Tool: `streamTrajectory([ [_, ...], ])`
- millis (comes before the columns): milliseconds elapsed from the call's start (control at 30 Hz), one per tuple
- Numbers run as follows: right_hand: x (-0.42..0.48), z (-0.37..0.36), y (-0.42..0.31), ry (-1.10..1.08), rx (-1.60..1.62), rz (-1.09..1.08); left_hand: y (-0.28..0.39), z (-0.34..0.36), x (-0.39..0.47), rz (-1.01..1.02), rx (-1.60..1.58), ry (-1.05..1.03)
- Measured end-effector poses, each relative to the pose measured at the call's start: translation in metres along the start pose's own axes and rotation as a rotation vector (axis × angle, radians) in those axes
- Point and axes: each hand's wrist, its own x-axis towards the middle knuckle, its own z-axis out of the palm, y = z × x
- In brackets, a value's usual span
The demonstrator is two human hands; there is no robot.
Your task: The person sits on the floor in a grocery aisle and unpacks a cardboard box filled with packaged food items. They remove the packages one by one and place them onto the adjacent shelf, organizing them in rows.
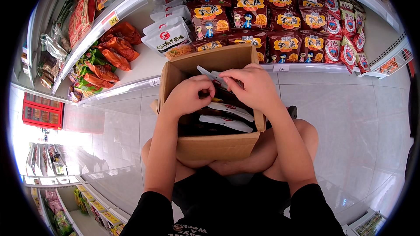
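An open cardboard box (216,147) rests on my crossed legs. Several white pouches (226,124) stand inside it, their top edges facing up. My left hand (190,94) is over the box's left side, fingers curled and thumb close to the index finger; whether anything is pinched there cannot be made out. At the far end of the box, my right hand (251,85) has its fingertips at the top edge of a white pouch (205,72). How firmly it grips is unclear. The lower parts of the pouches are hidden by the box walls and my hands.
Ahead is a store shelf with white noodle pouches (167,36), dark red snack bags (249,11), red-and-white bags (349,50) and orange packets (121,52). Its front rail (305,68) runs just beyond the box. Tiled floor (328,111) lies around me, with more shelving (82,218) at lower left.
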Motion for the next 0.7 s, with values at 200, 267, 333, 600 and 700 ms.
streamTrajectory([
  [200, 0.0011, 0.0017, -0.0010, 0.010, 0.021, 0.007, -0.0021, -0.0016, -0.0018, 0.027, 0.016, -0.024],
  [267, 0.0005, 0.0013, -0.0019, 0.006, 0.020, 0.018, -0.0032, -0.0001, -0.0020, -0.001, -0.005, -0.014],
  [333, 0.0002, 0.0012, -0.0008, 0.008, 0.004, 0.004, -0.0040, 0.0001, -0.0018, 0.031, 0.017, -0.003],
  [600, -0.0001, 0.0005, -0.0014, -0.009, -0.005, 0.024, -0.0006, -0.0008, -0.0027, -0.057, -0.027, -0.013],
  [700, 0.0014, -0.0016, -0.0060, -0.012, 0.024, 0.055, -0.0013, -0.0006, -0.0035, -0.065, -0.003, 0.004],
])
